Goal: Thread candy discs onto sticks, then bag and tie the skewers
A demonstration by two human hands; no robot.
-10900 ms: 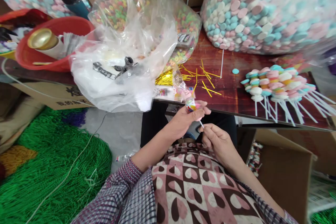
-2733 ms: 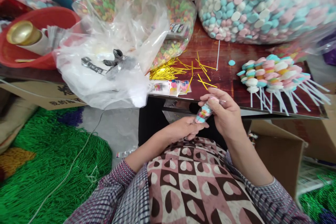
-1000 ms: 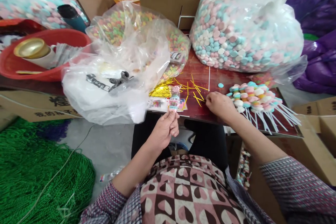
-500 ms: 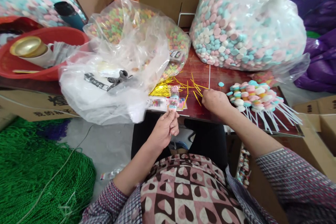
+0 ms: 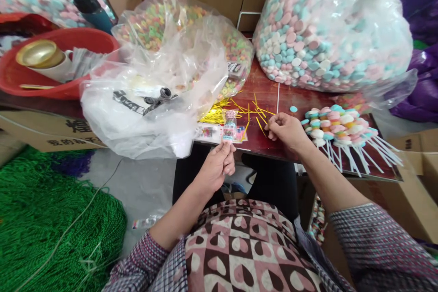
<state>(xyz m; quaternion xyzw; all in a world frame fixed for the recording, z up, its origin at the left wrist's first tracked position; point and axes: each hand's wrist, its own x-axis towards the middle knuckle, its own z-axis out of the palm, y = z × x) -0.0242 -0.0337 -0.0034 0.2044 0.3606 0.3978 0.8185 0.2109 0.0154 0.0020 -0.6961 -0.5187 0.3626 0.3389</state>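
My left hand [image 5: 221, 164] pinches the lower end of a bagged marshmallow skewer [image 5: 230, 127], which points away from me over the table's front edge. Its clear wrapper carries printing. To the right, my right hand [image 5: 285, 130] is just above the tabletop, fingers curled together beside loose gold twist ties [image 5: 259, 124]. Whatever its fingertips hold, if anything, is hidden. A thicker bundle of gold twist ties [image 5: 215, 114] lies behind the wrapped skewer. Unwrapped marshmallow skewers [image 5: 337, 125] on white sticks are piled right of my right hand, near a single blue marshmallow [image 5: 293, 109].
A large bag of marshmallows [image 5: 325, 41] stands at the back right. Bags of colourful candy rings [image 5: 153, 27] and a crumpled clear bag [image 5: 143, 114] fill the left side. Beyond them sits a red basin [image 5: 99, 39] with bowls. Green cord [image 5: 68, 210] heaps on the floor.
My right hand has shifted slightly right, away from the loose ties, with its fingers still curled. My left hand keeps its grip on the wrapped skewer. The view has tilted a little.
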